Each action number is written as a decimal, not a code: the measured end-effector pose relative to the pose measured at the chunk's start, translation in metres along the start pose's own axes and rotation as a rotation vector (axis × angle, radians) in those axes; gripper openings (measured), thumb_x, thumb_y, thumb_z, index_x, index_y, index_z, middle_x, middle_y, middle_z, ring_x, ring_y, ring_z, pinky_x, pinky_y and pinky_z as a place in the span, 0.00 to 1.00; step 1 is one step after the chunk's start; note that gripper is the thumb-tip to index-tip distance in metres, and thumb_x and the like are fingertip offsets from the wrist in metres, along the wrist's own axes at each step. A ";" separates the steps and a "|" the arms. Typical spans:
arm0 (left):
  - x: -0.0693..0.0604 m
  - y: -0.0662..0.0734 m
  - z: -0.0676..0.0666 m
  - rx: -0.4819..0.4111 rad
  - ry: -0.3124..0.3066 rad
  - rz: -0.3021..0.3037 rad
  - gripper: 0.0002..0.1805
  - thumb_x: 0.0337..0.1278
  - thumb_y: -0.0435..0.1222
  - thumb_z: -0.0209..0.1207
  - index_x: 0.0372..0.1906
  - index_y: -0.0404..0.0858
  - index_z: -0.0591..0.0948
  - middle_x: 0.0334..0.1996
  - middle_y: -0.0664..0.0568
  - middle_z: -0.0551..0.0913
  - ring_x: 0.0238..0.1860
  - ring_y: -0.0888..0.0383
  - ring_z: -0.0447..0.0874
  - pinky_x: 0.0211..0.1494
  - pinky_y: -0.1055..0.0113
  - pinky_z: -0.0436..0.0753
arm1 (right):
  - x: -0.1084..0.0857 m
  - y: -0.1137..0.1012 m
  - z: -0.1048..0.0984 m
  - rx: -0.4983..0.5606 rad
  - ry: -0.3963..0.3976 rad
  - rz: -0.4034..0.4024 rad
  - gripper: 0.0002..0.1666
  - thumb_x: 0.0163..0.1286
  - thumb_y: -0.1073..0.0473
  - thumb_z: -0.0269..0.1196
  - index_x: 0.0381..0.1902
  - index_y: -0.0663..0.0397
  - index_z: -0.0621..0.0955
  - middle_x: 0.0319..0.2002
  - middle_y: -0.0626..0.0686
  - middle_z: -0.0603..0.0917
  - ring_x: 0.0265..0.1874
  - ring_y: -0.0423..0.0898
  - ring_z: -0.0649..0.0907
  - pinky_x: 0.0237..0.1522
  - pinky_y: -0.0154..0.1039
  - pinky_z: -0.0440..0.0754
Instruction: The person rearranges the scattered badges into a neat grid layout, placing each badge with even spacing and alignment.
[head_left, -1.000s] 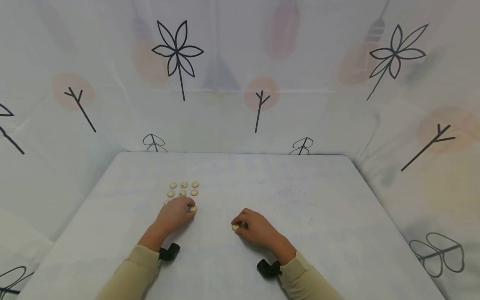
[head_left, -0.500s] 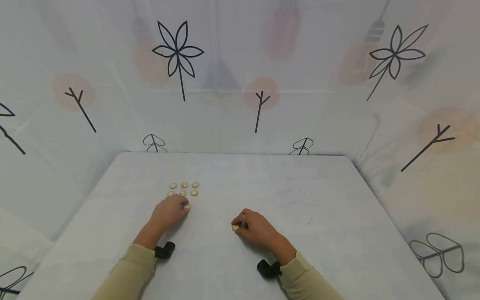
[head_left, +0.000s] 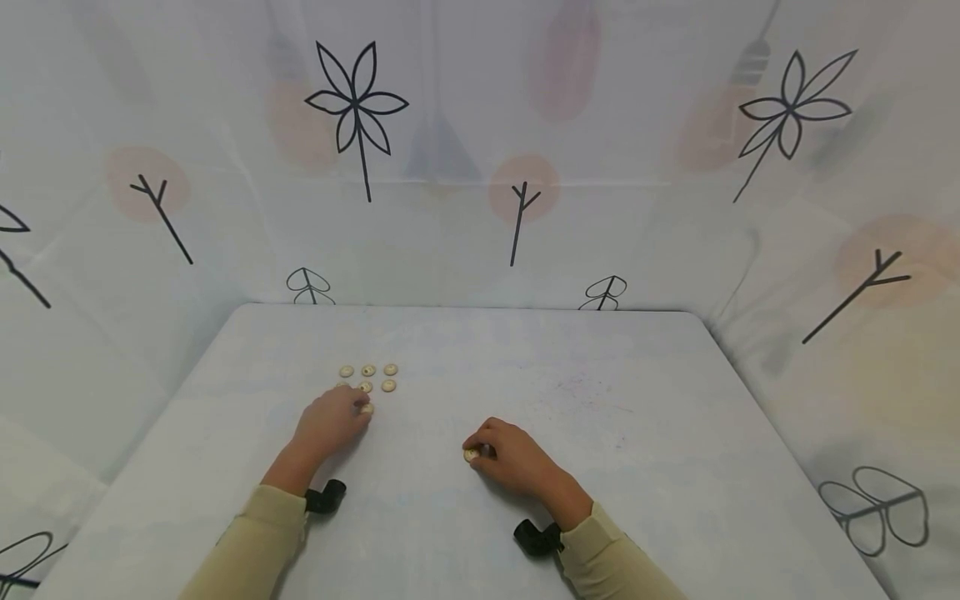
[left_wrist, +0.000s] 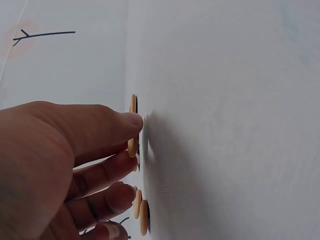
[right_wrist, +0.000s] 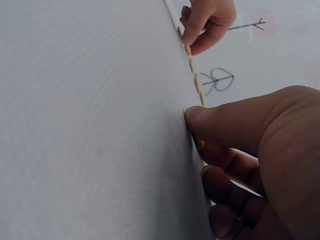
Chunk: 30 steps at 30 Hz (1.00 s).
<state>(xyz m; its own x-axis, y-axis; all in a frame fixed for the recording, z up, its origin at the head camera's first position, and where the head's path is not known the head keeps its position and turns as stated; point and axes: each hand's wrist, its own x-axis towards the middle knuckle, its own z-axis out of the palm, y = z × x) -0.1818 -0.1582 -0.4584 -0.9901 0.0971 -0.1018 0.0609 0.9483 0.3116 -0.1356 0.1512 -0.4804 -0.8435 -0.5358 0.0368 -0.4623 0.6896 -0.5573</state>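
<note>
In the head view my left hand [head_left: 330, 422] pinches a small round pale wooden disc [head_left: 367, 409] between thumb and fingers, just nearer than two rows of similar discs. The left wrist view shows the thumb pressed on that disc [left_wrist: 132, 148], which stands out edge-on close to the tabletop. My right hand [head_left: 515, 456] rests on the table further right and holds another disc [head_left: 471, 455] with dark marks. In the back row lies a marked disc [head_left: 368, 370]; a front-row disc [head_left: 388, 386] is at the right end. The left hand partly covers the front row's left end.
The white tabletop [head_left: 600, 467] has faint purple scribbles [head_left: 581, 387] right of centre. A white cloth wall [head_left: 450, 233] with printed plants rises behind and beside it. Black wrist devices, left [head_left: 327, 497] and right [head_left: 537, 538], sit near the sleeves.
My left hand has slid left and slightly away from me with its disc. The front row's left end is now more covered by it. The right hand has stayed still.
</note>
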 end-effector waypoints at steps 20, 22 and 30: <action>0.003 -0.009 -0.001 -0.016 0.005 -0.029 0.19 0.61 0.41 0.59 0.54 0.37 0.80 0.55 0.41 0.80 0.60 0.41 0.76 0.62 0.46 0.74 | 0.000 -0.001 -0.001 0.005 0.004 -0.002 0.13 0.68 0.55 0.62 0.49 0.46 0.84 0.44 0.43 0.79 0.39 0.37 0.77 0.42 0.36 0.77; 0.004 -0.009 -0.001 -0.011 0.003 -0.030 0.19 0.61 0.41 0.59 0.55 0.36 0.80 0.55 0.41 0.80 0.60 0.41 0.76 0.62 0.46 0.74 | 0.000 -0.001 -0.001 0.008 0.003 -0.004 0.13 0.68 0.56 0.63 0.49 0.46 0.84 0.44 0.43 0.79 0.39 0.38 0.77 0.42 0.36 0.77; 0.005 -0.009 -0.001 -0.010 -0.004 -0.032 0.19 0.61 0.41 0.59 0.55 0.37 0.80 0.54 0.42 0.81 0.59 0.42 0.77 0.62 0.46 0.75 | 0.000 0.000 0.000 0.003 0.008 -0.011 0.13 0.68 0.55 0.62 0.49 0.45 0.84 0.44 0.43 0.79 0.39 0.37 0.77 0.42 0.35 0.77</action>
<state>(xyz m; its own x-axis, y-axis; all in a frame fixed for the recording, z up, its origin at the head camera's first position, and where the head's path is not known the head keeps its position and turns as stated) -0.1870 -0.1669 -0.4610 -0.9910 0.0676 -0.1152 0.0278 0.9479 0.3175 -0.1356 0.1513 -0.4804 -0.8408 -0.5391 0.0493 -0.4704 0.6825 -0.5593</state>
